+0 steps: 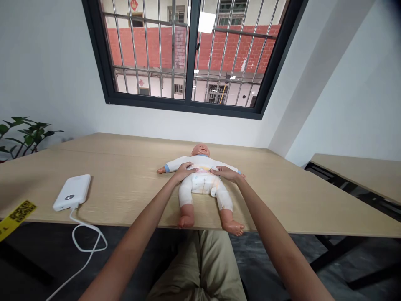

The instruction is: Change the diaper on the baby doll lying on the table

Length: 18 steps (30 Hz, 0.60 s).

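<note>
A baby doll (200,160) in a white outfit with blue cuffs and collar lies on its back on the table, head toward the window and feet toward me. A white diaper (203,183) with faint coloured print covers its hips. My left hand (184,171) is at the left side of the diaper's waist, fingers closed on the edge. At the right side of the waist, my right hand (226,172) also has its fingers closed on the diaper's edge. The fingertips are small and partly hidden against the white cloth.
A white power bank (73,191) lies at the left, its white cable (90,249) hanging over the front edge of the wooden table (125,205). A yellow tag (19,219) and a plant (26,136) are further left. A second table (360,173) stands right, a barred window (188,58) ahead.
</note>
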Tool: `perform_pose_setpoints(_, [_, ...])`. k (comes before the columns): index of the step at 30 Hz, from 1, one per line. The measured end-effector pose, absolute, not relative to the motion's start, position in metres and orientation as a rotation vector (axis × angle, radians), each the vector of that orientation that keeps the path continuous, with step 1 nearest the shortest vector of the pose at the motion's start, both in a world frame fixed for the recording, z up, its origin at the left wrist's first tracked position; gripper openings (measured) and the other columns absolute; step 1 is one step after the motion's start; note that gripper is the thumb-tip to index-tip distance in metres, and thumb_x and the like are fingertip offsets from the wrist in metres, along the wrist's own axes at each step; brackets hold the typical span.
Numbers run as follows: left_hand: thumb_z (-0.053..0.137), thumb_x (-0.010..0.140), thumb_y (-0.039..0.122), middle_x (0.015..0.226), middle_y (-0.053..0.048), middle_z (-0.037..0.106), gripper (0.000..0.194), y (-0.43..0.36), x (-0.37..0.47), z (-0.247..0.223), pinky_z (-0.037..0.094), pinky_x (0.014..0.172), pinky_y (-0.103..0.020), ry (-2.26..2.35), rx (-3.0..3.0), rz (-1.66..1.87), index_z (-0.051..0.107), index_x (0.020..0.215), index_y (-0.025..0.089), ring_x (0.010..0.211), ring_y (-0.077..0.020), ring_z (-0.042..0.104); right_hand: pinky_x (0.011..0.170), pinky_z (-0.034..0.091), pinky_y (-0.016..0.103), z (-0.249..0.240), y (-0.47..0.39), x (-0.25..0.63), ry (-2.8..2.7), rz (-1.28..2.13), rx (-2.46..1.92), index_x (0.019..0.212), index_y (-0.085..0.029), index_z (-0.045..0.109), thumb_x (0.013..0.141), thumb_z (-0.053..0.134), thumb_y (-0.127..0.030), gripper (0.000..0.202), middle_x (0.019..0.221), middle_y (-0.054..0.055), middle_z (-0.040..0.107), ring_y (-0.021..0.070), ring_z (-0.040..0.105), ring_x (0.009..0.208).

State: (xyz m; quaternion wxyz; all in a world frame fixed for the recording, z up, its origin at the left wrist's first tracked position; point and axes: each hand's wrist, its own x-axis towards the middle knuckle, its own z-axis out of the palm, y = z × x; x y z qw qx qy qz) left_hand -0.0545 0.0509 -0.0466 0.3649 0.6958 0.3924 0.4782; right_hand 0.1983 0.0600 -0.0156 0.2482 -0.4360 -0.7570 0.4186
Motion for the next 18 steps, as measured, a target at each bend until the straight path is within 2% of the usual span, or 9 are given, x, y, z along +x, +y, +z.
perform_pose_setpoints(5, [0.067,0.071,0.049,0.101,-0.007,0.067,0.038,0.047,-0.054,-0.045,0.046,0.086,-0.033,1.039,1.773,1.243,0.063,0.091,0.017,0.099,-0.025,0.06,0.063,0.04,0.027,-0.019,0.061,0.199,-1.995,1.142,-1.219,0.068,-0.015,0.063,0.054,0.076,-0.065,0.053,0.068,0.002,0.062,0.0181,0.053,0.069])
perform_pose_setpoints(9, [0.067,0.071,0.049,0.091,-0.005,0.065,0.037,0.051,-0.054,-0.049,0.047,0.08,-0.031,0.976,1.748,1.263,0.062,0.085,0.016,0.09,-0.0223,0.06,0.061,0.041,0.028,-0.03,0.061,0.199,-1.865,1.15,-1.173,0.067,-0.015,0.063,0.059,0.071,-0.069,0.055,0.066,0.004,0.063,0.019,0.054,0.069])
perform_pose_setpoints(12, [0.069,0.069,0.048,0.09,-0.005,0.064,0.036,0.052,-0.054,-0.05,0.046,0.079,-0.031,0.943,1.711,1.263,0.061,0.084,0.016,0.087,-0.0213,0.059,0.06,0.041,0.028,-0.044,0.064,0.196,-1.646,1.112,-1.095,0.075,-0.015,0.066,0.064,0.067,-0.072,0.057,0.07,0.005,0.064,0.017,0.053,0.067])
perform_pose_setpoints(15, [0.074,0.065,0.044,0.098,-0.006,0.065,0.039,0.052,-0.054,-0.051,0.045,0.085,-0.031,0.949,1.675,1.282,0.063,0.09,0.016,0.096,-0.0224,0.059,0.061,0.043,0.025,-0.057,0.07,0.194,-1.324,0.961,-1.012,0.08,-0.016,0.067,0.063,0.068,-0.07,0.057,0.078,0.005,0.066,0.0142,0.053,0.067])
perform_pose_setpoints(18, [0.081,0.058,0.036,0.105,-0.007,0.064,0.046,0.053,-0.053,-0.053,0.042,0.091,-0.03,0.962,1.568,1.384,0.064,0.095,0.016,0.104,-0.0229,0.057,0.058,0.043,0.022,-0.064,0.075,0.196,-0.996,0.82,-1.005,0.075,-0.016,0.065,0.063,0.068,-0.067,0.052,0.075,0.004,0.065,0.0119,0.053,0.065])
